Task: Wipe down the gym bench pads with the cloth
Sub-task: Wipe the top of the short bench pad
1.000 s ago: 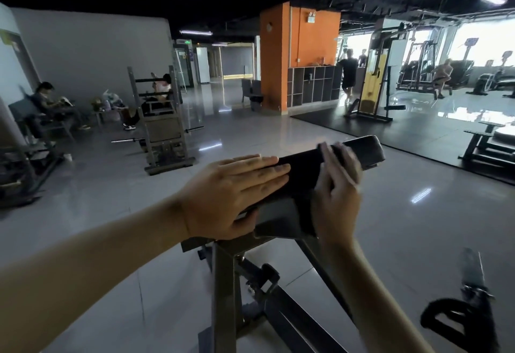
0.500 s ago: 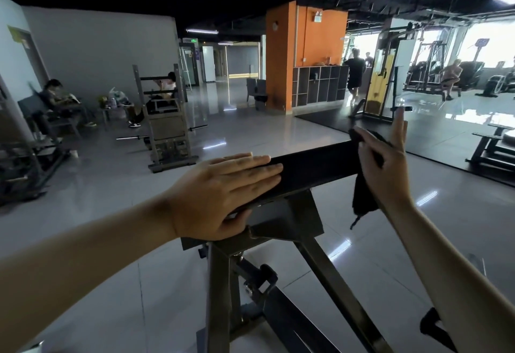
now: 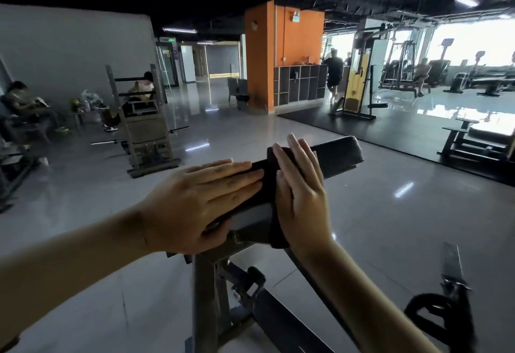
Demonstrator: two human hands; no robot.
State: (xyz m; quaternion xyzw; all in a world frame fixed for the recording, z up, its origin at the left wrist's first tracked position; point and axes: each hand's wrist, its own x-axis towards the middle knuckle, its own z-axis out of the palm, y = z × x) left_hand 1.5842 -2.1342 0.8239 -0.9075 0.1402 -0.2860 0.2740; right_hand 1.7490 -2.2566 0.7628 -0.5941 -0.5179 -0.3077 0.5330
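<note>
A narrow black bench pad point(image 3: 338, 157) runs from the middle of the view up to the right, on a grey steel frame point(image 3: 207, 291). My left hand point(image 3: 200, 202) lies flat on the pad's near end, fingers straight. My right hand point(image 3: 299, 185) lies beside it with straight fingers, pressing a dark cloth point(image 3: 271, 163) onto the pad. The cloth drapes over the pad's near side under my palm; most of it is hidden by the hand.
Grey tiled floor point(image 3: 390, 227) lies all round. A grey weight rack point(image 3: 145, 129) stands at the left, people sit along the left wall, an orange pillar point(image 3: 259, 59) with lockers is behind, and machines stand at the right. A black handle point(image 3: 440, 313) is at the lower right.
My right hand has come back from the pad's far right end to its middle with the cloth, now next to my left hand. The left hand has stayed in place.
</note>
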